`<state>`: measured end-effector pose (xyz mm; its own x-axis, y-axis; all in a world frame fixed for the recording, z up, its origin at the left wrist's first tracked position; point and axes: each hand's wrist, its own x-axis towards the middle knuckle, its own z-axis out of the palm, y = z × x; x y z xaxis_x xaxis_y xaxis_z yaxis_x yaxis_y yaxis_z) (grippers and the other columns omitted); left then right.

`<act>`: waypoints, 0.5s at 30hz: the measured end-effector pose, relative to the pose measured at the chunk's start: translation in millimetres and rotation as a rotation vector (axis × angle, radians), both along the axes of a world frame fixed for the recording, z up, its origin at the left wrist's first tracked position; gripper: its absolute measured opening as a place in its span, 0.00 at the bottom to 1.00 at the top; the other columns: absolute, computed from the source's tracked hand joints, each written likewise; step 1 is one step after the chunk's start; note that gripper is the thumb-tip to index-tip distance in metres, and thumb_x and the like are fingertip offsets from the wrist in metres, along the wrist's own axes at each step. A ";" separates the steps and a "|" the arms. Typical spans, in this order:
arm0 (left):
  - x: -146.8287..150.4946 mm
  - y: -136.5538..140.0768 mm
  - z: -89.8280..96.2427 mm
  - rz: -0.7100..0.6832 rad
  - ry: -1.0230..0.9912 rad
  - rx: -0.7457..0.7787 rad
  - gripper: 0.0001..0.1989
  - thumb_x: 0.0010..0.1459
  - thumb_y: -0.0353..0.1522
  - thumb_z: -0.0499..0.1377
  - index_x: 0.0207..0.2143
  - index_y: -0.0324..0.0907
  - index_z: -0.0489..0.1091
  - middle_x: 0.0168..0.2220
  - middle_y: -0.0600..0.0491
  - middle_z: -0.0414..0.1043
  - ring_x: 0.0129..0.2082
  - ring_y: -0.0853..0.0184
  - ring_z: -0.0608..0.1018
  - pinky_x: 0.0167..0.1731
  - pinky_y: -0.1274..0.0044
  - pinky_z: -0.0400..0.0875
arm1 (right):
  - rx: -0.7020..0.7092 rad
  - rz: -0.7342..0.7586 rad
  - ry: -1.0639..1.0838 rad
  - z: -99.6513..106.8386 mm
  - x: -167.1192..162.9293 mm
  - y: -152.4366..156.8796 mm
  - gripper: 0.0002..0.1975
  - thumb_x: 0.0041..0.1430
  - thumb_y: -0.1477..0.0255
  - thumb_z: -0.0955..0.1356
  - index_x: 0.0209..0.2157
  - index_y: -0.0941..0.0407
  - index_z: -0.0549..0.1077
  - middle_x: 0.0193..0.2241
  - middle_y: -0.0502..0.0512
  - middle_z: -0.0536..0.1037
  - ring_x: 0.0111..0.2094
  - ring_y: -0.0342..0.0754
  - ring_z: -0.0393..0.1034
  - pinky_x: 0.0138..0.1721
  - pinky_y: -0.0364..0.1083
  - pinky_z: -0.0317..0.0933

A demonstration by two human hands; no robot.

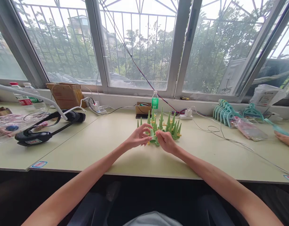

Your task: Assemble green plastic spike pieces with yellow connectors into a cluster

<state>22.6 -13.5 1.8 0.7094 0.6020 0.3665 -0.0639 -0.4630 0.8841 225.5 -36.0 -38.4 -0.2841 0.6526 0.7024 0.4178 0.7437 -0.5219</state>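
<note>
Near the middle of the table, my left hand (139, 136) has its thumb and fingers curled round a pale green plastic cone (152, 138), held tilted just above the tabletop. Close by on the right, my right hand (167, 142) is closed in a pinch beside that cone. Whatever its fingertips hold is hidden or too small to name. Just behind both hands stands a cluster of pointed green cones (168, 121), many upright, with small yellow parts (178, 135) among them. My hands cover some of the cluster.
Behind the cones are a green-labelled bottle (155, 102) and a small cardboard box (143, 108). A black headset (38, 133) lies left. Power strips (186, 115) and cables line the sill. Turquoise hangers (225, 113) stand right, near another person's hand (285, 138).
</note>
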 end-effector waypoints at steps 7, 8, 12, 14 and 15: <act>2.7 -1.1 -1.9 0.006 0.032 0.083 0.23 0.59 0.40 0.64 0.52 0.44 0.59 0.39 0.54 0.67 0.21 0.78 0.71 0.18 0.84 0.67 | -0.004 -0.024 -0.041 -0.8 -6.1 -2.8 0.24 0.72 0.56 0.53 0.23 0.54 0.52 0.17 0.43 0.50 0.19 0.40 0.41 0.22 0.43 0.41; 2.7 -0.7 -2.6 0.018 0.035 0.104 0.24 0.58 0.40 0.64 0.52 0.44 0.59 0.39 0.54 0.67 0.21 0.78 0.71 0.19 0.84 0.67 | -0.011 -0.026 -0.036 -1.3 -6.0 -2.3 0.24 0.72 0.56 0.53 0.23 0.54 0.52 0.17 0.44 0.50 0.19 0.40 0.41 0.22 0.43 0.41; 2.6 2.0 -5.6 0.081 0.054 0.170 0.27 0.57 0.40 0.65 0.54 0.46 0.58 0.40 0.53 0.67 0.22 0.78 0.71 0.19 0.84 0.67 | -0.027 -0.037 -0.019 -2.5 -5.1 -0.5 0.25 0.72 0.55 0.53 0.23 0.54 0.52 0.16 0.44 0.52 0.18 0.40 0.43 0.22 0.43 0.42; 3.0 2.5 -6.1 0.114 0.054 0.171 0.29 0.56 0.39 0.66 0.56 0.47 0.57 0.40 0.54 0.66 0.21 0.79 0.71 0.20 0.84 0.68 | -0.025 -0.040 -0.012 -1.6 -5.4 -0.6 0.24 0.72 0.56 0.53 0.23 0.54 0.52 0.16 0.43 0.52 0.18 0.40 0.44 0.22 0.42 0.42; 3.3 2.2 -5.7 0.125 0.046 0.163 0.31 0.55 0.39 0.67 0.57 0.48 0.56 0.39 0.55 0.66 0.21 0.79 0.72 0.20 0.84 0.68 | -0.020 -0.045 -0.007 -0.8 -5.7 -0.9 0.24 0.72 0.56 0.53 0.23 0.54 0.52 0.16 0.43 0.52 0.18 0.39 0.44 0.22 0.42 0.43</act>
<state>25.9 -11.3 -3.9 0.6512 0.6218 0.4350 0.0414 -0.6015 0.7978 219.7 -36.9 -39.2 -0.2593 0.6788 0.6870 0.4546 0.7134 -0.5333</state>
